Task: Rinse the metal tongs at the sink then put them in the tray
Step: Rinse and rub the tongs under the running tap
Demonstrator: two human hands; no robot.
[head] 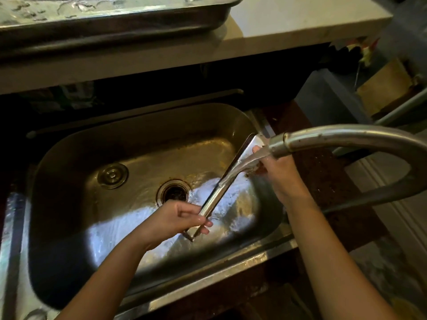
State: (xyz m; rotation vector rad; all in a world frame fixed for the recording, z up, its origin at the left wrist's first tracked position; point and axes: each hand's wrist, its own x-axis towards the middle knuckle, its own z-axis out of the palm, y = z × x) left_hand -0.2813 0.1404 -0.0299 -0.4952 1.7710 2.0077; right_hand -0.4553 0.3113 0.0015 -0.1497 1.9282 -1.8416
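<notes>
Metal tongs (227, 181): long, narrow, two flat steel arms lying close together, joined at the near end; wet, bright where light strikes them. Long axis runs diagonally, joined end at lower centre of the frame, working tips toward the upper right, tilted upward that way. Located over the right half of the stainless sink (76, 146), above the basin floor, clear of the drain opening (174, 192).

Left hand (175, 221): fingers curled shut around the joined end, thumb on top, fingertips wrapped beneath; the hinge corner juts out just past the fingers.

Right hand (280, 174): at the tip end, fingers closed about the flat tips (exact contact is partly hidden by running water and the spout), so how tightly it holds cannot be told.

Faucet (346, 139): curved metal pull-down spout entering from the right edge; its head sits just above the right hand, water stream (240, 167) falling onto the upper part of the tongs and running along them.

Drain stopper (112, 176): round, on the basin floor, left of the drain.

Metal tray (208, 17): upper left of the frame, on the pale counter (300, 21), well apart from the tongs.
</notes>
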